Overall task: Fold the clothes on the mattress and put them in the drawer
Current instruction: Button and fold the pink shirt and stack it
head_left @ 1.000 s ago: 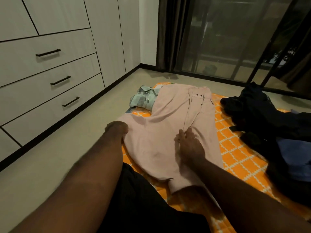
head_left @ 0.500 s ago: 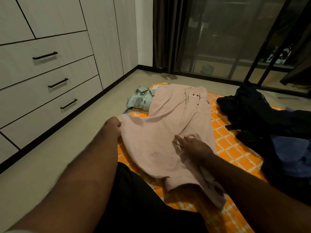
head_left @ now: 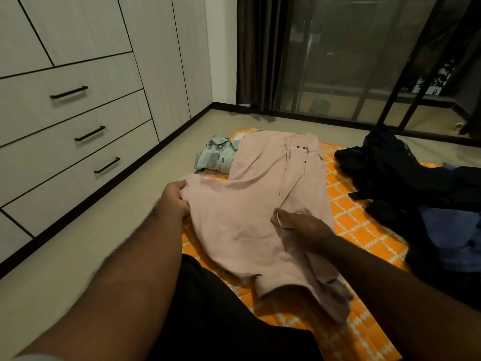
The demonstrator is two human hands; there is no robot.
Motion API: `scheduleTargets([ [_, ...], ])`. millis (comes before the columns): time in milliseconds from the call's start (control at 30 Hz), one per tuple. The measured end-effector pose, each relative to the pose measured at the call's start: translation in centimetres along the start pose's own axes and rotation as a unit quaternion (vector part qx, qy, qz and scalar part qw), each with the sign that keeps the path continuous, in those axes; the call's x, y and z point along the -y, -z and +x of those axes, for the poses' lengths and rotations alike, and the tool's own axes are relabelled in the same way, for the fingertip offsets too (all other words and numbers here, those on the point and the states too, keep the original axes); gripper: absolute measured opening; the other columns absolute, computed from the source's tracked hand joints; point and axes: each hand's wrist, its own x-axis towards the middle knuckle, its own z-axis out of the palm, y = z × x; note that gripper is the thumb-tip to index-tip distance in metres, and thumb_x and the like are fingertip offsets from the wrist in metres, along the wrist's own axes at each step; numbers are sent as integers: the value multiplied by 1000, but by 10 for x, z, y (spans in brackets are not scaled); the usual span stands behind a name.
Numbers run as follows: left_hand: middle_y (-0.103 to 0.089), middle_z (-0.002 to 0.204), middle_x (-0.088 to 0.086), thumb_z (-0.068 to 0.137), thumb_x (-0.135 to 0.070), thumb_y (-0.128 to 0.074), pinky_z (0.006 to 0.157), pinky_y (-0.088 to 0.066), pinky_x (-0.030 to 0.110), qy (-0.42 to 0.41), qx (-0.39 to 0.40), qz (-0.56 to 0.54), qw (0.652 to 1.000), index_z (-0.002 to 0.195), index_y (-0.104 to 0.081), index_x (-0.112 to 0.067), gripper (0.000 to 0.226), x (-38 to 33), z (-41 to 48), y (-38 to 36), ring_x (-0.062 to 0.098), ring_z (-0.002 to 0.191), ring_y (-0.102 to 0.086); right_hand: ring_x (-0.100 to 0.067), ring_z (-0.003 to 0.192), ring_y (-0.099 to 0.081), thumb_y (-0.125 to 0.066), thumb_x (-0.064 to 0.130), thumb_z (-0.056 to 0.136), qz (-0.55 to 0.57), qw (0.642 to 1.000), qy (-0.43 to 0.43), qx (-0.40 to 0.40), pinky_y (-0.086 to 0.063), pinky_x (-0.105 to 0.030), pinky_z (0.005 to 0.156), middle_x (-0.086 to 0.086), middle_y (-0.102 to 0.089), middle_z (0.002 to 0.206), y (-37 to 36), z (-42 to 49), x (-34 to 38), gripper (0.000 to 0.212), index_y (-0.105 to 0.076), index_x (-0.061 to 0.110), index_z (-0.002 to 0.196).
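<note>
On the orange mattress, in the head view, a pink shirt lay spread out. Its long way ran from the person's lap out toward the glass door. The collar and dark buttons were at the far end, and a sleeve lay at the near end.

The left hand had its grip closed around the shirt's left edge. The right hand pinched a fold of cloth in the middle of the shirt.

One second before, the right hand lay flat on the shirt with its fingers straight. Now its fingers were curled on the cloth. Both hands stayed in about the same spots.

The shirt's left side reached past the mattress edge. Bare floor lay between that edge and the drawers, which were all shut. A folded green shirt sat at the far left corner, partly under the pink one. Dark clothes were piled on the right side, with a strip of orange mattress between them and the pink shirt.
</note>
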Motion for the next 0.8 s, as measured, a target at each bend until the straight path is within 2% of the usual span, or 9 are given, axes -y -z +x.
scheduleTargets([
  [33,-73,108,10,86,-30,-74,86,-56,41,24,-10,-14,1000,104,-73,-12,26,-2,8,-1,28,95,-68,-17,147,-37,-43,46,107,27,999,17,-9,-15,-4,110,4,-39,160,-3,1,-1,54,-29,35,158],
  [100,-72,112,12,82,-36,-76,93,-54,47,9,15,-1,1000,103,-71,-9,34,-3,2,-10,32,100,-67,-20,152,-29,-52,28,102,-21,999,28,13,-17,-26,117,-2,-12,171,-5,2,0,71,-15,27,162],
  [200,-66,125,14,90,-40,-70,104,-47,52,-1,57,8,998,123,-63,-7,48,6,-9,-25,34,113,-62,-30,148,-35,-38,41,97,-73,997,37,-18,-35,-42,111,-9,-16,170,-10,-4,16,70,-24,18,162],
  [267,-64,129,17,95,-47,-63,97,-49,53,-5,90,-8,996,133,-59,-8,55,11,-20,-35,36,116,-61,-30,154,-22,-28,50,98,-81,996,34,-1,-29,-43,116,-2,-15,170,-23,-12,23,71,-18,24,163],
  [367,-66,129,21,103,-51,-46,84,-52,51,-19,197,-54,979,137,-57,-7,57,11,-43,-51,39,117,-63,-25,158,-1,-27,59,103,-65,998,11,3,-14,-43,122,6,-2,171,-36,-12,20,72,-4,28,164],
  [500,-67,131,17,106,-49,-42,97,-53,47,-44,299,-62,951,140,-56,-4,58,11,-69,-73,33,120,-65,-25,158,3,-25,63,103,-52,999,7,13,-10,-44,124,4,0,172,-32,-11,23,76,-2,25,164],
  [600,-60,141,18,105,-44,-48,115,-41,48,-47,346,-60,935,146,-49,-5,57,19,-79,-87,34,131,-58,-26,158,4,-24,64,102,-51,999,11,16,-8,-45,125,2,1,172,-33,-13,25,77,-1,24,164],
  [700,-60,141,19,105,-41,-50,111,-45,46,-49,383,-39,922,146,-49,-4,56,30,-96,-99,34,131,-58,-26,158,4,-21,65,102,-57,998,12,15,-9,-45,125,2,0,172,-34,-13,23,76,-2,25,164],
  [800,-67,132,15,108,-35,-43,98,-53,41,-65,406,-24,911,134,-60,-7,42,40,-120,-113,29,120,-66,-26,158,5,-19,65,102,-62,998,22,11,-8,-45,125,2,2,171,-33,-13,21,75,-1,26,164],
])
